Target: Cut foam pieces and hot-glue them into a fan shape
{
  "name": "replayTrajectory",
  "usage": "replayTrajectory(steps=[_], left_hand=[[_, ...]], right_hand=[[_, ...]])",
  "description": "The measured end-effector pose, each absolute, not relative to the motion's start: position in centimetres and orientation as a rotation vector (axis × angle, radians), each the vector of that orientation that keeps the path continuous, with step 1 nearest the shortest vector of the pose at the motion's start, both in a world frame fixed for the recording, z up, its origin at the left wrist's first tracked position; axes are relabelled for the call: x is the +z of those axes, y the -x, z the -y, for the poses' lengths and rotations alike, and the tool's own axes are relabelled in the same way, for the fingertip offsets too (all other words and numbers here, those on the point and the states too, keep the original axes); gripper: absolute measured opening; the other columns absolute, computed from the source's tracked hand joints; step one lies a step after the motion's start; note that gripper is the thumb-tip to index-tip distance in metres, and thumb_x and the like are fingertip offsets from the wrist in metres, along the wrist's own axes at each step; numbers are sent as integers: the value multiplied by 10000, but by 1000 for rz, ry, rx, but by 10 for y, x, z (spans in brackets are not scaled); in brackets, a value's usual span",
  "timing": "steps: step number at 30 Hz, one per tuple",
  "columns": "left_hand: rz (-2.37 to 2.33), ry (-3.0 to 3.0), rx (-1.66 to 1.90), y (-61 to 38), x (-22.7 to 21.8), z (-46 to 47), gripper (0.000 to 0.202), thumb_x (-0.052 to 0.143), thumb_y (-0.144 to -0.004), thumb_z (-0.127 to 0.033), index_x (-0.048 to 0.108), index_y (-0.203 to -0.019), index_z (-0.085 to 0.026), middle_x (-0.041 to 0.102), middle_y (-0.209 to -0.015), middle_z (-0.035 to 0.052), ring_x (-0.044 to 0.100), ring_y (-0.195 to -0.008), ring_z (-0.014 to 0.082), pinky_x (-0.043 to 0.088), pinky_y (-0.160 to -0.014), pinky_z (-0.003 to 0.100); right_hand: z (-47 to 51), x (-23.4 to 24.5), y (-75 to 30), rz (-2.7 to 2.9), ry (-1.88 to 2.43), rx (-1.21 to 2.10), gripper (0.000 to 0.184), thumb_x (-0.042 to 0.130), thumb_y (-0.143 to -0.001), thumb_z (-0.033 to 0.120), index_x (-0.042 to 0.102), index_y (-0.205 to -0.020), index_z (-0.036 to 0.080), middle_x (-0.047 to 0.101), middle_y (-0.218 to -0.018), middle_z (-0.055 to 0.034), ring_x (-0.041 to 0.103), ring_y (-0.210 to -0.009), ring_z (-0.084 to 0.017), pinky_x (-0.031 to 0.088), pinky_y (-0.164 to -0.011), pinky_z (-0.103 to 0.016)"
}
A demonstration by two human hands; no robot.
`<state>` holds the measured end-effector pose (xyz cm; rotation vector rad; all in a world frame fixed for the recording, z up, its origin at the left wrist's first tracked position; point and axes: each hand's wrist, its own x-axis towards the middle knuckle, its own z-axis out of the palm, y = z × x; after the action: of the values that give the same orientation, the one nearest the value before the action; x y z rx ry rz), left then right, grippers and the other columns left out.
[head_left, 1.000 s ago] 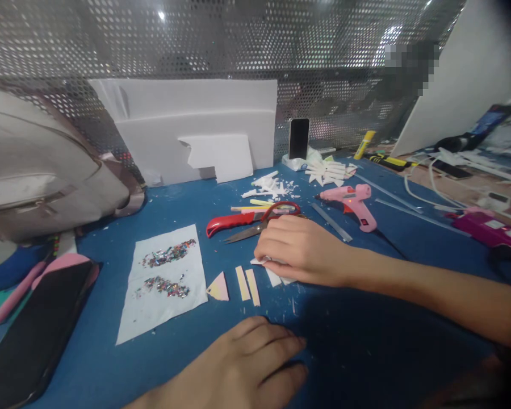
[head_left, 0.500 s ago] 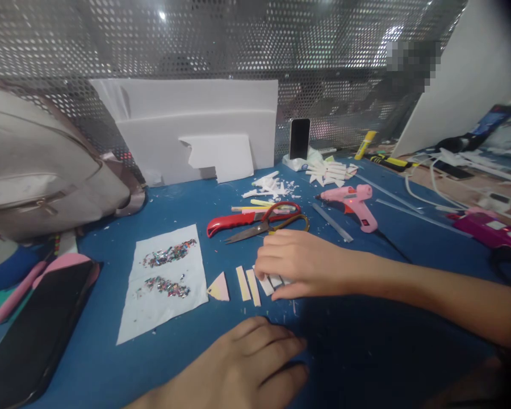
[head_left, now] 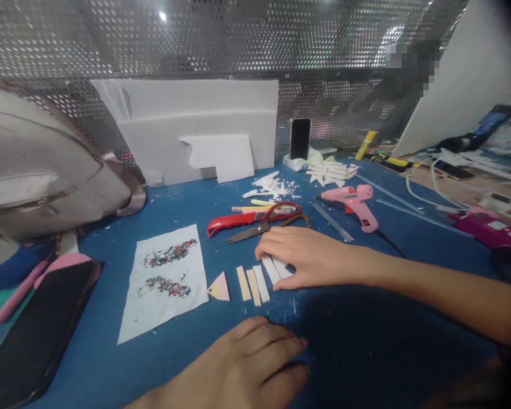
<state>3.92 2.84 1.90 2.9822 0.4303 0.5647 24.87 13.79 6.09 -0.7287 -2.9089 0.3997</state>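
My right hand (head_left: pixel 306 257) rests on the blue table (head_left: pixel 366 341), fingers curled over small white foam strips (head_left: pixel 275 268) and pinching one of them. Left of it lie three more pale strips (head_left: pixel 252 283) in a row and a pinkish triangle piece (head_left: pixel 218 287). My left hand (head_left: pixel 242 369) lies flat and open on the table near the front edge, holding nothing. Just behind my right hand are red-handled scissors (head_left: pixel 269 220) and a red knife (head_left: pixel 232 222).
A white sheet with glitter (head_left: pixel 164 284) lies at left. A pink glue gun (head_left: pixel 352 202), foam scraps (head_left: pixel 272 186), a standing phone (head_left: pixel 300 138) and white foam boards (head_left: pixel 196 130) are at the back. A bag (head_left: pixel 38 170) and a black phone (head_left: pixel 34 335) sit at far left.
My right hand slid down and slightly right, leaving a third strip in the row beside the two others. The scissors are now uncovered. My left hand stayed still.
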Motion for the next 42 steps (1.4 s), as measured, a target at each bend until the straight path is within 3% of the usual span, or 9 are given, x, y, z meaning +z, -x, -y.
replayTrajectory(steps=[2,7,10,14,19,30,42], left_hand=[[-433,-2990,557,-39,20,-29,284,432,-986,-251,590,-1192,-137,607,-1278,62,558,-1152,188,463,-992,330],[-412,-2969,512,-38,20,-29,291,432,-986,-250,583,-1201,-126,603,-1288,73,553,-1168,200,457,-998,333],[-431,-2969,537,-38,20,-29,285,450,-980,-254,585,-1196,-127,594,-1300,71,544,-1180,198,450,-1009,331],[-424,-2973,573,-38,18,-29,279,456,-977,-244,588,-1193,-126,593,-1301,70,544,-1173,198,442,-1018,336],[-417,-2971,571,-39,17,-29,282,452,-978,-243,588,-1197,-129,595,-1297,66,541,-1171,193,440,-1021,333],[-425,-2978,584,-37,18,-29,286,447,-981,-254,590,-1194,-129,596,-1299,63,545,-1171,197,445,-1011,327],[-432,-2966,599,-39,16,-30,270,474,-970,-240,591,-1187,-132,593,-1300,63,541,-1173,191,440,-1018,323]], right_hand=[[-141,65,-248,2806,756,658,382,739,-767,311,566,-1080,174,598,-1083,-61,541,-983,-214,416,-816,-335],[-160,67,-252,2077,572,1830,409,735,-781,303,557,-1127,176,567,-1157,-74,539,-1049,-175,449,-851,-280],[-167,60,-253,1771,504,2097,399,685,-831,402,564,-1126,162,552,-1159,-89,550,-1029,-161,468,-818,-257],[-168,54,-254,1628,465,2207,420,663,-850,457,570,-1120,150,575,-1123,-99,577,-1002,-154,475,-816,-242],[-167,54,-253,1578,453,2241,380,672,-856,407,574,-1112,145,583,-1136,-105,583,-1035,-158,474,-877,-246],[-168,55,-252,1574,474,2230,339,666,-869,373,585,-1108,146,573,-1164,-103,584,-1088,-183,474,-849,-249],[-168,53,-252,1567,519,2199,312,560,-940,428,624,-1010,131,651,-1106,-124,632,-988,-173,491,-806,-251]])
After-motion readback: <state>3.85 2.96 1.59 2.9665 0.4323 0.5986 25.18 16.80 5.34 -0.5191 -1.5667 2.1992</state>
